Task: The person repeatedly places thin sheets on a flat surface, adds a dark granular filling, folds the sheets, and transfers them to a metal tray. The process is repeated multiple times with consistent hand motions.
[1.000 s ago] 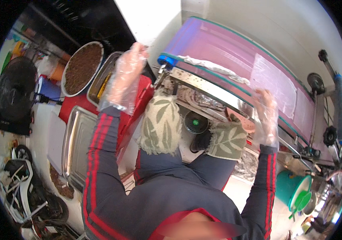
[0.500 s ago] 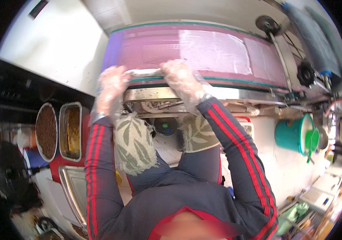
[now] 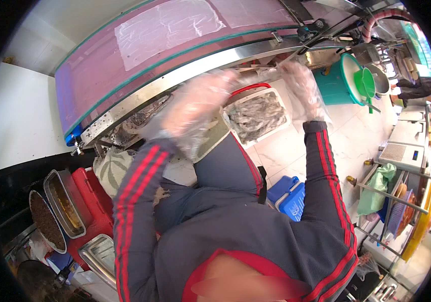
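Seen from above, two hands in clear plastic gloves are raised over a white tray (image 3: 255, 117) of grey-white food, its long axis running from lower left to upper right; the tray lies between and just below both hands. The left hand (image 3: 195, 108) is blurred, fingers loosely spread, so any hold cannot be told; the right hand (image 3: 302, 85) is open, gripping nothing visible. Beyond, a clear rectangular film sheet (image 3: 167, 27) lies on a pink conveyor belt (image 3: 99, 75).
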The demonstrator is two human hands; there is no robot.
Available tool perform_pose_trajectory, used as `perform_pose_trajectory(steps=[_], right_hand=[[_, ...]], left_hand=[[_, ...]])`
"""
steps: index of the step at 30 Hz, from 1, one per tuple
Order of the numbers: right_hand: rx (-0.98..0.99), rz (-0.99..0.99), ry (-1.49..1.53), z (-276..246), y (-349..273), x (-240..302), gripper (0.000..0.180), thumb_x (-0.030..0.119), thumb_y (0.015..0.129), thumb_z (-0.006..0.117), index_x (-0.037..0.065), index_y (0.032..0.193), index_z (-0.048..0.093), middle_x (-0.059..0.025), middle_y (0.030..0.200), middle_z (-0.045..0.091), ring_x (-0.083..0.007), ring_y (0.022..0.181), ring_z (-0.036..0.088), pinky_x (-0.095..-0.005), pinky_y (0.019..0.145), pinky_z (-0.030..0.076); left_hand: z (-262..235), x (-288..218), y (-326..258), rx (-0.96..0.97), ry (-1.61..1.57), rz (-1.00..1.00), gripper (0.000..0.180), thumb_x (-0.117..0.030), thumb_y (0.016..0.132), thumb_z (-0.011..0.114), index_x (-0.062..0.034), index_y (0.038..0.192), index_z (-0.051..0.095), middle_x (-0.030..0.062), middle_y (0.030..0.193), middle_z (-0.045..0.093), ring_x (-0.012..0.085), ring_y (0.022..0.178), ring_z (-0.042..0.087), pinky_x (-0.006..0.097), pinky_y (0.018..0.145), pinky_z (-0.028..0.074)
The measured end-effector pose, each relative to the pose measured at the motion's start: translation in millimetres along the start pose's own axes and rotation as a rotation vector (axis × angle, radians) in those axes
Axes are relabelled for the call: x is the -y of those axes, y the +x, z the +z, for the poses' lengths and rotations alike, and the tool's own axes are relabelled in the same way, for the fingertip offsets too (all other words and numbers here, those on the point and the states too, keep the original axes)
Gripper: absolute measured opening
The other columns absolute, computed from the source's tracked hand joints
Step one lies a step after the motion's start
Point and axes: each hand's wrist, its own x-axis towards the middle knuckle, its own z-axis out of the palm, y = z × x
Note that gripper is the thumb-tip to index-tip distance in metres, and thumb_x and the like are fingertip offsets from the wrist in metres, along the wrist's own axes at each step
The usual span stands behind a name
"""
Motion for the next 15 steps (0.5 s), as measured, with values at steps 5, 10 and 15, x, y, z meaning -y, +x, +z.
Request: perform_pose_trajectory(steps=[5, 10, 15], right_hand=[[0.228, 0.345, -0.301, 80.2, -100.4, -106.9, 0.03, 0.029, 0.101, 0.065, 0.012, 0.124, 0.073, -0.0114, 0.121, 0.076, -0.0413, 0.112, 0.07, -0.0505, 0.096, 0.057], [0.385, 0.499, -0.45, 212.8, -204.0, -129.5, 0.052, 0.039, 0.101, 0.062, 0.006, 0.142, 0.063, -0.0234, 0.137, 0.067, -0.0426, 0.133, 0.058, -0.0523, 0.121, 0.038], [-0.038, 0.981, 0.14, 267.2, -195.9, -99.7, 0.069, 0.046, 0.102, 0.06, -0.007, 0.145, 0.059, -0.0303, 0.143, 0.062, -0.0432, 0.148, 0.046, -0.0491, 0.129, 0.023]], left_hand=[[74.2, -2.9, 24.5, 0.508, 0.57, 0.001, 0.042, -0.03, 0.102, 0.064, -0.0033, 0.133, 0.069, 0.0133, 0.129, 0.071, 0.0286, 0.125, 0.065, 0.041, 0.11, 0.05], [-4.2, -3.3, -22.7, -0.038, 0.331, 0.187, 0.035, -0.028, 0.105, 0.06, -0.0088, 0.132, 0.071, 0.0154, 0.127, 0.072, 0.0344, 0.121, 0.067, 0.043, 0.108, 0.052], [-189.6, -22.5, -195.0, -1.22, 0.172, -0.399, 0.04, -0.018, 0.104, 0.066, -0.0036, 0.141, 0.068, 0.0135, 0.144, 0.068, 0.0214, 0.131, 0.064, 0.038, 0.112, 0.05]])
